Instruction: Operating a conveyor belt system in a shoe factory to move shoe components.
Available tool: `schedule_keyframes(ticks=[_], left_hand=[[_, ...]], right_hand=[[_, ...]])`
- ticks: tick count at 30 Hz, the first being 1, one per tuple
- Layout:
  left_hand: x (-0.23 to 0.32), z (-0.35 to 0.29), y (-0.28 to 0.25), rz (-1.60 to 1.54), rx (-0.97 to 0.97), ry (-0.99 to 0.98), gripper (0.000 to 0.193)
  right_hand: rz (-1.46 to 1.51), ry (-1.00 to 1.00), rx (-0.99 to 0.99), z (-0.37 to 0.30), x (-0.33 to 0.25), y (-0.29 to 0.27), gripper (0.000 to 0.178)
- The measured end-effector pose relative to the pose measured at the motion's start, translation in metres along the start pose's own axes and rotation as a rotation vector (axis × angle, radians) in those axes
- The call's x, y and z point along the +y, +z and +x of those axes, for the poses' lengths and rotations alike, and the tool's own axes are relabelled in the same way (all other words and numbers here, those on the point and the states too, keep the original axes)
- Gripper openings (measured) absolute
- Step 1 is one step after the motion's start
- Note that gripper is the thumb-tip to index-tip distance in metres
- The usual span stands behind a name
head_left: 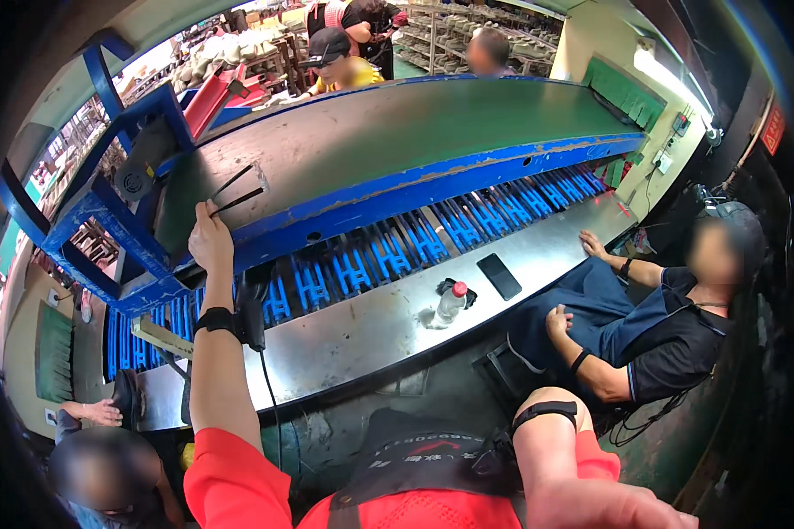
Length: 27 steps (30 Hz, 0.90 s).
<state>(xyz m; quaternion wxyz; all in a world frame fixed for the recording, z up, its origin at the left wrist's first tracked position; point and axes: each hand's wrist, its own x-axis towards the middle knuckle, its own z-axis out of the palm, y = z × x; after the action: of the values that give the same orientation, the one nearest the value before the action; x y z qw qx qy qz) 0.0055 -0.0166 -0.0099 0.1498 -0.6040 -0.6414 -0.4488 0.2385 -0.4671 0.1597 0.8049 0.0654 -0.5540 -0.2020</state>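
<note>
Left hand (210, 238): grip clamped on slender dark strips (238, 201) | slender dark strips: over green belt (432, 123), left end, by near edge | right hand (622, 506): well apart from belt, grip state cannot be told | steel desk (353, 333): clear bottle (449, 309) (red cap (460, 288)), black phone (499, 276), both toward near edge

Green belt surface (397, 145): two thin dark strips (238, 201) extend over its left part; contact cannot be confirmed. Metal bench (362, 322), surface stained: clear red-capped bottle (450, 307) standing upright, unidentified dark object (471, 298) just beside it; black phone (499, 277) lying flat, to their right.
</note>
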Motion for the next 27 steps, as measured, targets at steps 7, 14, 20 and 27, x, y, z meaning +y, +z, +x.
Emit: schedule_keyframes(ticks=[7,14,20,27], left_hand=[[-0.01,-0.002,0.006,-0.129,0.086,0.062,0.016],[0.002,-0.001,0.002,-0.043,-0.005,0.017,0.014],[-0.017,0.0,0.008,0.022,0.016,0.024,0.017],[-0.016,0.0,0.009,-0.006,0.022,0.049,0.018]], right_hand=[[0.68,0.526,0.0,-0.032,0.051,0.005,0.033],[1.562,1.256,-0.059,-0.067,0.065,0.039,0.097],[1.734,1.433,0.117,-0.034,0.055,0.053,0.112],[2.055,1.62,0.208,-0.028,0.061,0.057,0.102]])
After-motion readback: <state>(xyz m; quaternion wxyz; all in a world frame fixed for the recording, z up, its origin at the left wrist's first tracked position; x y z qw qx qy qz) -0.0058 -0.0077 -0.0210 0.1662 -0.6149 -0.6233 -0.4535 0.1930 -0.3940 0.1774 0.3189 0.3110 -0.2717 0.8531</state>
